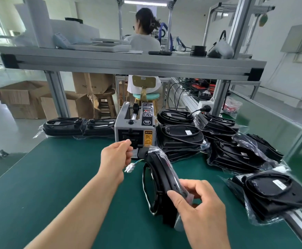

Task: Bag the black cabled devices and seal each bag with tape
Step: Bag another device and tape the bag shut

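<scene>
Left hand (pixel 117 155): reaches to the front slot of the tape dispenser (pixel 135 126), fingers curled, thumb and forefinger close together; whether a strip of tape lies between them cannot be told.
Right hand (pixel 198 203): grips the lower edge of the black cabled device (pixel 161 178), thumb on the near face and fingers wrapped behind.
Black cabled device: stands on edge on the green surface (pixel 56 186), just in front of the dispenser, inside a clear bag (pixel 157 151) whose open end crumples at the top.
White connector (pixel 129 168): lies on the surface between the two hands.
Bagged pile (pixel 236 151): more black devices in clear bags, stacked to the right of the dispenser.
Left of dispenser: two bagged devices (pixel 78 125) side by side at the far edge.
</scene>
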`<state>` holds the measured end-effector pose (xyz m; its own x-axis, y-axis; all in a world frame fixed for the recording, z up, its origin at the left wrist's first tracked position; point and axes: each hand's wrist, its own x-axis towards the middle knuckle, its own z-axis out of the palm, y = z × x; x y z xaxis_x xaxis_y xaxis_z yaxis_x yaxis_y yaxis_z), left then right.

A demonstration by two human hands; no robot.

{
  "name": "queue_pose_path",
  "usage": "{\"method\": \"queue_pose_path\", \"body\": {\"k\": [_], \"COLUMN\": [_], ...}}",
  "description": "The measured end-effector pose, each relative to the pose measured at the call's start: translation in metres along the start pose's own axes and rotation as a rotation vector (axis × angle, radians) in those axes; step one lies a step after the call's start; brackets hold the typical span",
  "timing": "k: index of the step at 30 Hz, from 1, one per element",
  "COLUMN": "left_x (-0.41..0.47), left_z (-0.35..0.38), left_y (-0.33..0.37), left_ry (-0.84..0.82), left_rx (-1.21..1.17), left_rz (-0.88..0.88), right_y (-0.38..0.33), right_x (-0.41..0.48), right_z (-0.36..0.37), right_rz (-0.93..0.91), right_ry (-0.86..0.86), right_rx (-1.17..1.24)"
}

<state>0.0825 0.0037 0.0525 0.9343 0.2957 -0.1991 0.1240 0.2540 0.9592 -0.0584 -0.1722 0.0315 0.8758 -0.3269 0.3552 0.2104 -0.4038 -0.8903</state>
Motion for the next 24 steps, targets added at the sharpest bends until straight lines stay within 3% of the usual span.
{"method": "queue_pose_path", "body": {"k": [9,15,18,21,24], "left_x": [0.059,0.065,0.053,0.022,-0.030], "left_z": [0.029,0.039,0.034,0.019,0.001], "left_y": [0.001,0.005,0.006,0.011,0.020], "left_ry": [0.132,0.238,0.242,-0.020,-0.526], "left_rx": [-0.234,-0.311,-0.305,-0.251,-0.098], "left_rz": [-0.371,-0.386,-0.299,-0.219,-0.186], "right_y": [0.009,0.009,0.009,0.008,0.008], "right_x": [0.002,0.001,0.001,0.000,0.001], "right_z": [0.004,0.002,-0.001,-0.004,-0.005], "right_rz": [-0.009,0.007,0.019,0.039,0.089], "right_ry": [0.033,-0.003,-0.011,-0.016,-0.034], "right_rx": [0.043,0.066,0.072,0.080,0.119]}}
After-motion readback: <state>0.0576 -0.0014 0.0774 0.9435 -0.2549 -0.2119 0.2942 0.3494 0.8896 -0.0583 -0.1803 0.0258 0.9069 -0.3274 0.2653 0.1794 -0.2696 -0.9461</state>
